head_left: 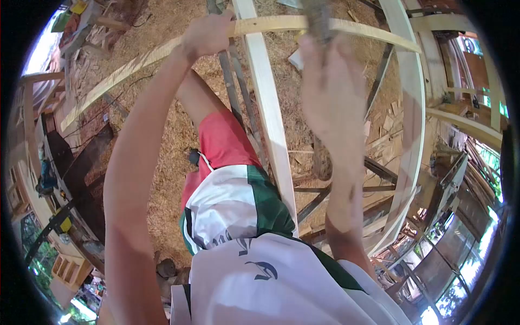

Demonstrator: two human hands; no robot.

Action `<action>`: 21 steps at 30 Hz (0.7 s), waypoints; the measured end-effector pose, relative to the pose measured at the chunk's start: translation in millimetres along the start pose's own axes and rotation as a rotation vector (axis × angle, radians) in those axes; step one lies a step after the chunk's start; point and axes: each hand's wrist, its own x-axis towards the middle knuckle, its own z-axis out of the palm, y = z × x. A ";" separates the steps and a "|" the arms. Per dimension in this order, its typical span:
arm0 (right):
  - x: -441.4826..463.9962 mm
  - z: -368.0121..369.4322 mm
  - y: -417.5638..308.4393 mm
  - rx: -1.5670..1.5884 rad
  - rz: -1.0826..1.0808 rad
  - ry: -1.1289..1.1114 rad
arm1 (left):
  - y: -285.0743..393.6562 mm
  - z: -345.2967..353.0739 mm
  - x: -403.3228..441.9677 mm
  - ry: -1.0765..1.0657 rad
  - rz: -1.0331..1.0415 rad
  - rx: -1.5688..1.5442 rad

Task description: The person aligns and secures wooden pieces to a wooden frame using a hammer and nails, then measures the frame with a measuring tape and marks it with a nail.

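A long pale wooden strip (271,24) runs across the upper part of the view, over an upright pale board (268,103). My left hand (208,33) is closed around the strip, just left of where it crosses the board. My right hand (333,81) is smeared by motion to the right of the board, in front of the strip. A dark, blurred tool (318,19) rises from the fingers of my right hand; its exact kind cannot be made out.
Wood shavings (173,179) cover the ground. Another pale board (411,103) stands at the right, with dark metal bars (314,203) between the boards. Stacked timber (476,179) is at the far right, and a wooden crate (70,270) at the lower left.
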 end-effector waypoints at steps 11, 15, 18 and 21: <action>-30.4 52.1 38.8 0.188 0.065 -0.166 | 4.1 -5.8 -0.2 -0.116 -0.211 -0.056; -107.5 62.1 57.0 0.526 0.236 -0.441 | 10.7 -12.8 2.3 -0.171 -0.147 0.056; -150.3 71.7 70.2 0.606 0.273 -0.594 | 20.7 -18.3 -7.9 -0.013 -0.063 0.016; -167.7 72.2 68.0 0.689 0.246 -0.644 | 21.9 -22.3 -9.0 -0.047 -0.075 -0.177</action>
